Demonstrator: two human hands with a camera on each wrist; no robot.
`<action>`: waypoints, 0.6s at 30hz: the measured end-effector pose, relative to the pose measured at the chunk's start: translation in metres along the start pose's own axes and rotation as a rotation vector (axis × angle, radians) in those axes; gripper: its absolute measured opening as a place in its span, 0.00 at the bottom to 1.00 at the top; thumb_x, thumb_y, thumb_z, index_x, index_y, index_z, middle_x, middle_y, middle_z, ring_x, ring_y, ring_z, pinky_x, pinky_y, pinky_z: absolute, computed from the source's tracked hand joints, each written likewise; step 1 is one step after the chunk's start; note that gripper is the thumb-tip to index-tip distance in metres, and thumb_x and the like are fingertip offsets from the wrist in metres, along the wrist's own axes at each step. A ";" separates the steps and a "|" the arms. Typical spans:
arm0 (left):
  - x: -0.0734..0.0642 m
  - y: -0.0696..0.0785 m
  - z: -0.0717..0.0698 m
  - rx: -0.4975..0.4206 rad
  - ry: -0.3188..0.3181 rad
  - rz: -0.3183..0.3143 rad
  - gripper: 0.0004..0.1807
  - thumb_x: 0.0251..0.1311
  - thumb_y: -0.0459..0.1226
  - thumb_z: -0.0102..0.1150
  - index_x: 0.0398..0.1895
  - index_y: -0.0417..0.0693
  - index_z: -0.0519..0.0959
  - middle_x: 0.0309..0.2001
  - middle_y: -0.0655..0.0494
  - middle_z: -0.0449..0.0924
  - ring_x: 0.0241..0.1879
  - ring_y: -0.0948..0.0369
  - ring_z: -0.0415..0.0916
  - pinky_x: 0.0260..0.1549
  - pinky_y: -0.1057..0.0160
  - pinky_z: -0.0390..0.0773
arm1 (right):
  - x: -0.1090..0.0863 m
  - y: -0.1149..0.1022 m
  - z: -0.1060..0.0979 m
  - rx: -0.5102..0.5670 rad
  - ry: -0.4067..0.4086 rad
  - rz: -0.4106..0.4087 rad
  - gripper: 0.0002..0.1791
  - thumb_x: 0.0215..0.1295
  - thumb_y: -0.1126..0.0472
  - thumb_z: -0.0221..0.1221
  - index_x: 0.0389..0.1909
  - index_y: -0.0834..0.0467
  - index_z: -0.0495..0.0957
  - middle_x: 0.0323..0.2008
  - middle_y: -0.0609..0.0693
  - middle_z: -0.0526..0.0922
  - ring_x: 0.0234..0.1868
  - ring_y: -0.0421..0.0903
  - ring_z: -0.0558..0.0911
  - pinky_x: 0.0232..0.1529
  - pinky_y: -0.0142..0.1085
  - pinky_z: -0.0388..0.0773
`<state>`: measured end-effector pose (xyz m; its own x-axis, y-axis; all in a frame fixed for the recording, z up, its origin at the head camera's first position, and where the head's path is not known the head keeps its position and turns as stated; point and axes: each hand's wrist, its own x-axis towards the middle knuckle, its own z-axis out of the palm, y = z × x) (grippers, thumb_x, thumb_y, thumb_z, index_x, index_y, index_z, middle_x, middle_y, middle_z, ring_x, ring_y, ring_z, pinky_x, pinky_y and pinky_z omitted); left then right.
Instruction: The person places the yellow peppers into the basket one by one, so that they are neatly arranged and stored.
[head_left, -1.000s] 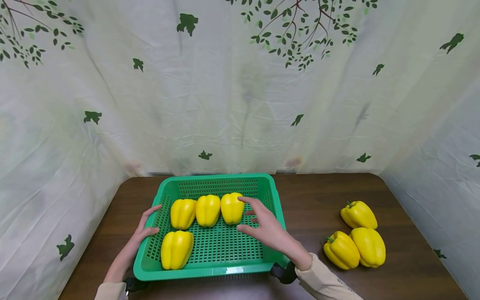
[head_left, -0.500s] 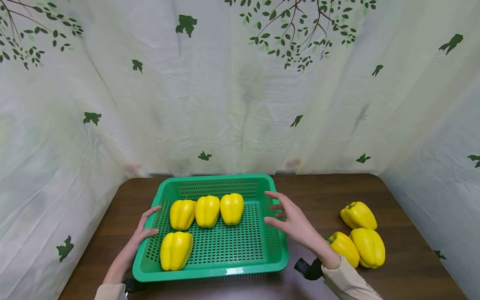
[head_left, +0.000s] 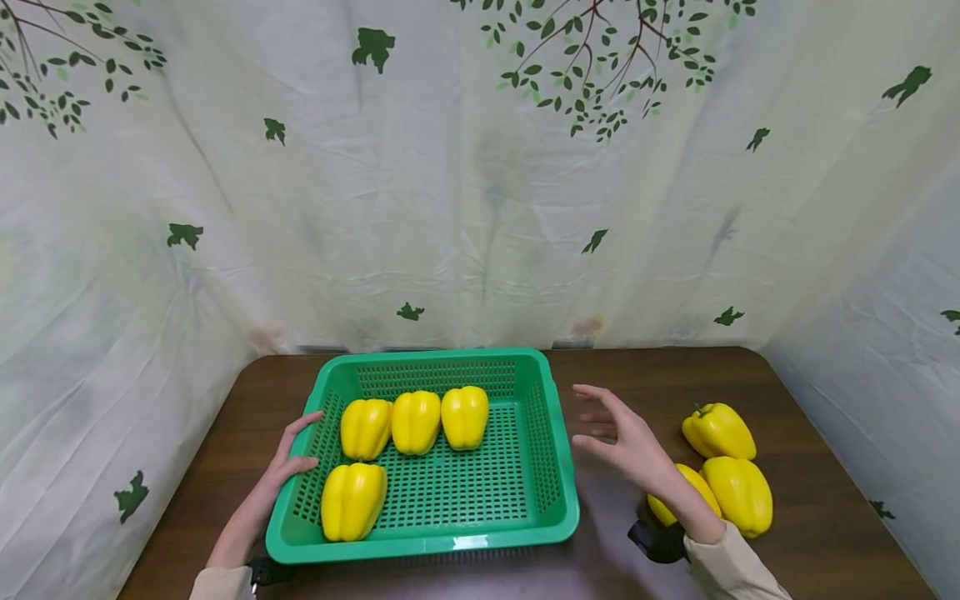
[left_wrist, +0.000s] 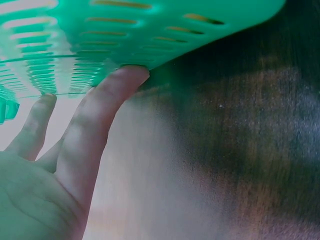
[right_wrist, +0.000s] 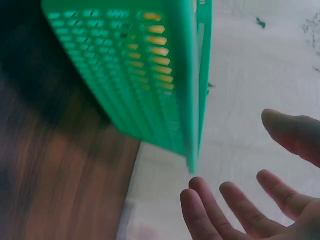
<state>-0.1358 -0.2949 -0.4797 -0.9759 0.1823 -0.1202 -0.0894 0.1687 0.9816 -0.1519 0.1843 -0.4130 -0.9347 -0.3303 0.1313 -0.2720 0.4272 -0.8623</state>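
A green plastic basket (head_left: 450, 546) stands on the table with several yellow bell peppers inside, three of them (head_left: 416, 422) in a row along the back and one (head_left: 354, 502) at the front left. My left hand (head_left: 287, 458) grips the basket's left rim, its thumb over the edge. In the left wrist view, fingers (left_wrist: 100, 115) touch the outer slotted wall. My right hand (head_left: 626, 437) hangs just right of the basket, fingers spread and holding nothing. The right wrist view shows its fingertips (right_wrist: 192, 202) apart from the basket's outer wall.
On the right of the brown wooden table (head_left: 810, 517) lie three more yellow bell peppers (head_left: 737, 496), one partly hidden behind my right forearm. A white curtain (head_left: 465, 208) with printed leaves closes off the back and sides.
My right hand has moved right, from above the peppers in the basket, across the right rim to outside it. The left hand, basket and peppers stay put.
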 end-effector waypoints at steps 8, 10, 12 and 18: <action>-0.001 0.001 0.001 -0.034 0.009 -0.051 0.31 0.68 0.37 0.38 0.72 0.63 0.45 0.71 0.39 0.31 0.60 0.37 0.53 0.45 0.57 0.74 | -0.007 0.019 -0.017 -0.002 -0.008 0.012 0.33 0.62 0.62 0.63 0.67 0.51 0.63 0.62 0.56 0.68 0.54 0.57 0.75 0.50 0.47 0.75; -0.001 0.001 0.001 -0.032 0.012 -0.051 0.31 0.68 0.37 0.38 0.72 0.63 0.45 0.71 0.39 0.31 0.60 0.37 0.54 0.45 0.57 0.73 | -0.009 0.024 -0.022 0.006 -0.014 0.016 0.33 0.62 0.62 0.63 0.67 0.52 0.63 0.62 0.57 0.68 0.55 0.56 0.74 0.50 0.47 0.75; -0.001 0.000 0.001 -0.029 0.013 -0.046 0.31 0.68 0.36 0.38 0.72 0.62 0.45 0.71 0.39 0.32 0.60 0.38 0.54 0.45 0.57 0.73 | -0.011 0.029 -0.026 0.019 -0.020 0.017 0.32 0.63 0.61 0.62 0.67 0.53 0.63 0.62 0.57 0.68 0.55 0.57 0.74 0.51 0.50 0.74; -0.001 0.002 0.001 -0.033 0.007 -0.034 0.31 0.68 0.36 0.38 0.73 0.62 0.45 0.71 0.40 0.34 0.60 0.39 0.53 0.46 0.57 0.73 | -0.016 0.043 -0.038 -0.007 -0.027 0.012 0.30 0.64 0.59 0.61 0.66 0.56 0.65 0.60 0.59 0.70 0.56 0.62 0.73 0.53 0.57 0.70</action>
<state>-0.1351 -0.2933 -0.4784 -0.9735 0.1702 -0.1530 -0.1293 0.1427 0.9813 -0.1572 0.2403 -0.4337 -0.9314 -0.3478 0.1076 -0.2626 0.4373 -0.8601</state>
